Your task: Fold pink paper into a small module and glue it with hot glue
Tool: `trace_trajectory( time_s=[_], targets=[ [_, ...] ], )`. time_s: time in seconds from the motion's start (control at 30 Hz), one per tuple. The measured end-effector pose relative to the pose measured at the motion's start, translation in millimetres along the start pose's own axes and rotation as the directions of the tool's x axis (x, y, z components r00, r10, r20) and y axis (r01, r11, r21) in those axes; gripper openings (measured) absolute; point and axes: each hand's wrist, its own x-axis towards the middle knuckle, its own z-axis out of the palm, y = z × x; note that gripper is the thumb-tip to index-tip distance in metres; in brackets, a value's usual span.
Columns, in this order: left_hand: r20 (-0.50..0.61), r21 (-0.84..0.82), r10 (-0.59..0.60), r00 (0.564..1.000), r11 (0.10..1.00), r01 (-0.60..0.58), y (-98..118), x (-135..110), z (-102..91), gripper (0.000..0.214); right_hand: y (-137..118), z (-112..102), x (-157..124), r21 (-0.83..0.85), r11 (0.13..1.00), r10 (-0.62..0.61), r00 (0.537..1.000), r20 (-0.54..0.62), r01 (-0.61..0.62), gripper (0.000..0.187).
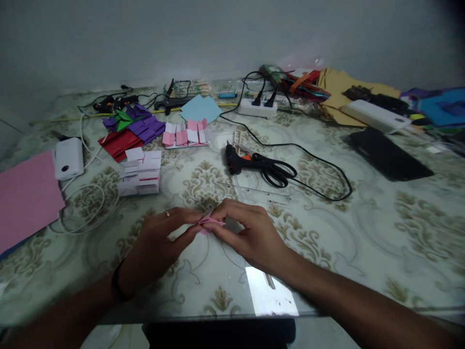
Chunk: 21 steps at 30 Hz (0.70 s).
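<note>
A small folded piece of pink paper (211,220) is pinched between both hands above the front middle of the table. My left hand (160,242), with a ring and a dark wristband, grips its left end between thumb and fingers. On the other end, my right hand (250,230) pinches with thumb and index finger. Parts of the paper are hidden behind the fingertips. Beyond the hands lie a black glue gun (234,162) and black-handled scissors (279,169). A clear ruler (261,194) rests just past my right hand.
Left of centre are folded white-and-pink paper pieces (143,174), purple folded paper (147,127) and red paper (121,144). Pink sheets (29,198) and a white power bank (69,158) sit at far left. A power strip (257,108) stands behind; a dark phone-like slab (390,154) lies right.
</note>
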Motion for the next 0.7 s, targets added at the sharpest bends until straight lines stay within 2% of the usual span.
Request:
trace_trajectory(
  time_s=[0.17,0.23,0.33,0.43,0.57,0.7],
  targets=[
    [0.012,-0.012,-0.104,0.995,0.995,0.104,0.6,0.4,-2.1,0.021,-0.3,-0.8,1.9,-0.049,0.999,0.015,0.998,-0.053,-0.018,0.02],
    [0.022,-0.037,-0.126,0.992,0.991,0.127,-0.4,0.3,-1.6,0.018,-0.2,-1.7,3.8,-0.043,0.998,0.046,0.997,-0.066,-0.049,0.023],
    [0.046,-0.057,-0.183,0.982,0.981,0.185,-1.9,-0.7,-0.1,0.013,0.1,-2.6,5.9,0.039,0.988,0.148,0.988,0.04,-0.15,0.015],
    [0.043,-0.076,-0.24,0.97,0.967,0.243,-2.4,-2.8,1.8,0.022,0.5,-2.4,6.8,0.128,0.953,0.259,0.957,0.128,-0.275,0.024],
    [0.023,-0.078,-0.175,0.984,0.981,0.176,-2.5,-5.5,3.3,0.031,0.3,-2.4,7.7,0.269,0.872,0.38,0.912,0.152,-0.408,0.035],
    [0.037,-0.081,-0.112,0.993,0.99,0.115,-1.8,-5.0,0.6,0.038,-1.5,-4.3,9.2,0.41,0.779,0.438,0.88,0.185,-0.474,0.041]
  ],
)
